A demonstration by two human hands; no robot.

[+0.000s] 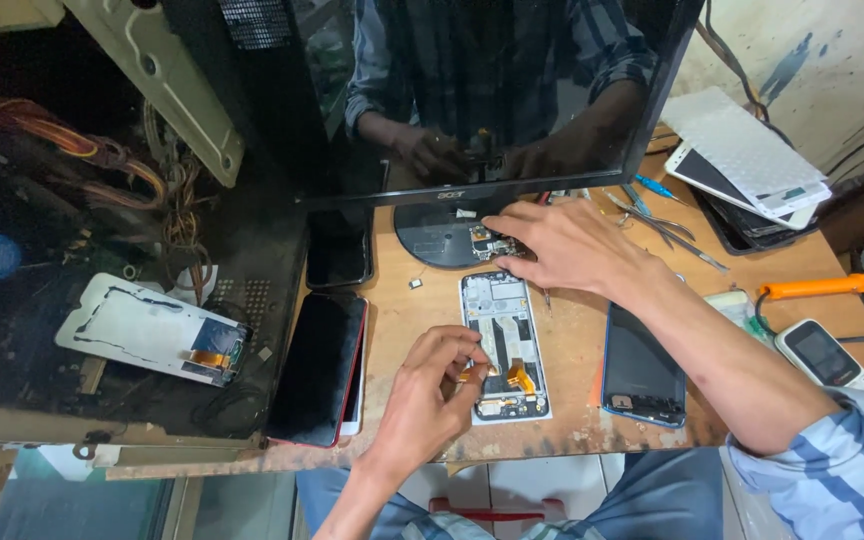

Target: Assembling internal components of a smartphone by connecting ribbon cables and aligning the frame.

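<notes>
Monitor [482, 90]: upright beyond both hands, base just under right fingertips.
Opened phone [504, 345]: flat between hands, innards up for access.
Right hand [562, 245]: fingers curled, pinching small circuit board [487, 242].
Left hand [432, 385]: fingertips pinched on orange flex cable [518, 378].

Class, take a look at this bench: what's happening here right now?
A person sits at a wooden table working on an opened phone lying face down with its back cover off. The left hand pinches at an orange flex cable near its lower end. The right hand holds a small circuit board just above the phone, by the monitor stand. Other phones, tweezers and a soldering iron lie around.
</notes>
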